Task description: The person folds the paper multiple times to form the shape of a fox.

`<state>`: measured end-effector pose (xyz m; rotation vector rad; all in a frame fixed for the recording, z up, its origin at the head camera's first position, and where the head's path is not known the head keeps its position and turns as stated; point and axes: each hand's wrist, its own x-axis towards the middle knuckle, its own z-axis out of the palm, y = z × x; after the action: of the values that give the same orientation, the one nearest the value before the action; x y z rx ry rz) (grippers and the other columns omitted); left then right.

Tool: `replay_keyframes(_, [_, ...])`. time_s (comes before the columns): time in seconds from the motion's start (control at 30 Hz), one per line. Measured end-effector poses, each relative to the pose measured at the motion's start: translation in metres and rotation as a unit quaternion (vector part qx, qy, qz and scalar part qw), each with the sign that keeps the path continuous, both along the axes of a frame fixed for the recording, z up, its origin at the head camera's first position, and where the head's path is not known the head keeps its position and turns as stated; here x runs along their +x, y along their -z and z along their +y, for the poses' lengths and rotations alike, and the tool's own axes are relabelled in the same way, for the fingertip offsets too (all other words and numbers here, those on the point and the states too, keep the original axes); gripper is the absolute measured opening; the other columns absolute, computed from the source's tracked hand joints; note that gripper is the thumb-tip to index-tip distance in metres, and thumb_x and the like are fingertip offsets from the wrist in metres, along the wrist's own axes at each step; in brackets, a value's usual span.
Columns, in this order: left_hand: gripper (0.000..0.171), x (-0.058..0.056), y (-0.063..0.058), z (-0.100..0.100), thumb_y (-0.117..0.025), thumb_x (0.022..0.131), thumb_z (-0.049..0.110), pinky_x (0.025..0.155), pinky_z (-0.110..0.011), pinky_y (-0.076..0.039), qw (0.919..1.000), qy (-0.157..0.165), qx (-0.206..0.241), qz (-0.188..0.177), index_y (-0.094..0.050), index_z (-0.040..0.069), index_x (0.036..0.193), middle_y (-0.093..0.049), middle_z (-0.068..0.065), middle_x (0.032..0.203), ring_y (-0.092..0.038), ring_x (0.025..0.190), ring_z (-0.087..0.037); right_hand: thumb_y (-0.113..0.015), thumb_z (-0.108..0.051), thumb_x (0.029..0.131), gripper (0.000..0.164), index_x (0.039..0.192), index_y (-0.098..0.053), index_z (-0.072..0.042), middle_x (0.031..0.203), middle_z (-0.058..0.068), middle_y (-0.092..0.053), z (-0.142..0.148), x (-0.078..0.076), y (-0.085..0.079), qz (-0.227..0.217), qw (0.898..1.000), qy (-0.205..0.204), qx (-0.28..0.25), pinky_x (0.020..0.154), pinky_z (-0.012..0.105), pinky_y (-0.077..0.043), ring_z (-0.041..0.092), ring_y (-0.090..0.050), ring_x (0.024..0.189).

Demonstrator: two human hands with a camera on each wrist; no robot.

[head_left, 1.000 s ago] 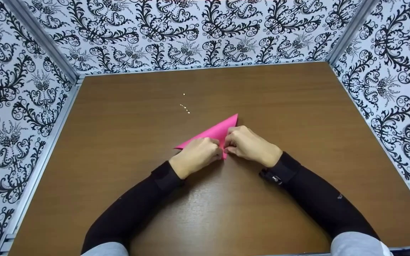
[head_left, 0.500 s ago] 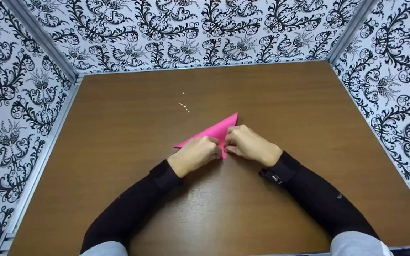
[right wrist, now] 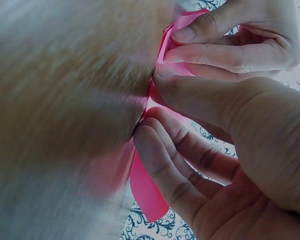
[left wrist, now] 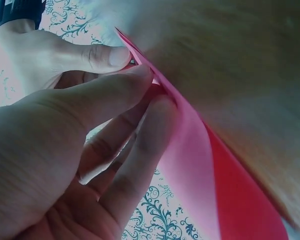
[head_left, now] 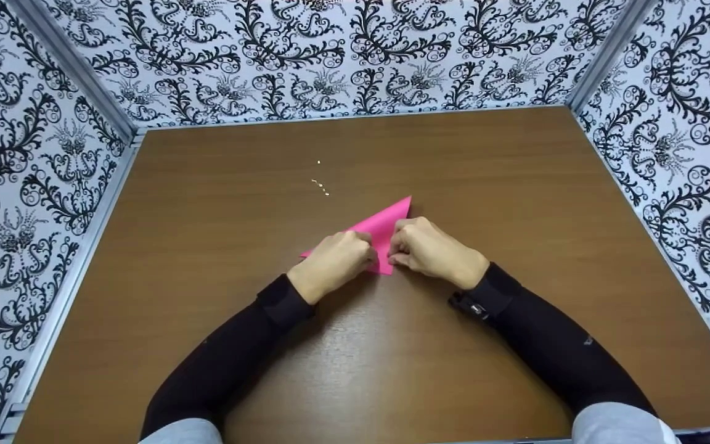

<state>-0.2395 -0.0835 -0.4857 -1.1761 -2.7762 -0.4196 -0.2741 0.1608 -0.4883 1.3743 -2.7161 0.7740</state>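
Observation:
A folded sheet of pink paper [head_left: 382, 229] lies on the table, its pointed corners showing at the far right and the left. My left hand [head_left: 335, 259] pinches its near edge between thumb and fingers, and covers part of the left side. In the left wrist view the paper [left wrist: 187, 155] bends open below that pinch, showing a darker inner layer. My right hand [head_left: 432, 251] grips the right edge, close beside the left hand. Seen from the right wrist, the thumb and fingers of the right hand [right wrist: 215, 145] sit at the paper's edge.
The brown wooden table [head_left: 207, 197] has several small pale flecks [head_left: 320, 185] beyond the paper. Patterned black-and-white panels [head_left: 355, 55] stand at the back and both sides, with grey metal rails [head_left: 77, 68] at the corners.
My left hand has slid slightly left and away from the right hand, uncovering more of the paper's near corner. The right hand has kept its place.

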Motion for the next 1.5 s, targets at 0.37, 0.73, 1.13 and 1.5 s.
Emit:
replay_keyframes(0.37, [0.012, -0.001, 0.003, -0.003, -0.083, 0.105, 0.007, 0.078, -0.045, -0.071, 0.9997, 0.019, 0.012, -0.001, -0.091, 0.007, 0.096, -0.080, -0.011, 0.097, -0.081, 0.082, -0.028, -0.094, -0.008, 0.098, 0.004, 0.096, -0.090, -0.007, 0.095, 0.010, -0.077, -0.001, 0.002, -0.002, 0.000, 1.000, 0.003, 0.004, 0.075, 0.036, -0.069, 0.026, -0.078, 0.085])
replay_keyframes(0.73, [0.014, -0.001, 0.005, -0.006, -0.084, 0.106, 0.010, 0.077, -0.043, -0.073, 0.9994, 0.028, 0.011, 0.013, -0.093, 0.010, 0.096, -0.080, -0.009, 0.093, -0.079, 0.079, -0.026, -0.089, -0.003, 0.100, 0.002, 0.100, -0.089, -0.004, 0.100, 0.012, -0.082, 0.001, -0.005, -0.016, 0.028, 0.999, 0.024, -0.010, 0.080, 0.042, -0.069, 0.028, -0.078, 0.088])
replay_keyframes(1.13, [0.022, 0.005, 0.005, -0.006, -0.080, 0.105, 0.002, 0.069, -0.038, -0.069, 0.9992, 0.022, -0.006, 0.032, -0.089, 0.011, 0.086, -0.078, -0.007, 0.089, -0.054, 0.075, -0.013, -0.088, -0.005, 0.103, 0.009, 0.110, -0.089, 0.001, 0.105, 0.018, -0.080, -0.014, -0.036, -0.037, 0.038, 0.999, 0.015, -0.027, 0.083, 0.043, -0.072, 0.034, -0.081, 0.093])
replay_keyframes(1.5, [0.024, 0.006, 0.005, -0.007, -0.081, 0.101, -0.003, 0.068, -0.038, -0.067, 0.9961, 0.040, -0.018, 0.076, -0.088, 0.013, 0.085, -0.077, -0.006, 0.083, -0.068, 0.072, -0.019, -0.089, -0.005, 0.102, 0.010, 0.110, -0.090, 0.001, 0.105, 0.018, -0.083, -0.041, -0.059, -0.031, 0.006, 0.999, -0.034, -0.007, 0.088, 0.045, -0.073, 0.034, -0.083, 0.098])
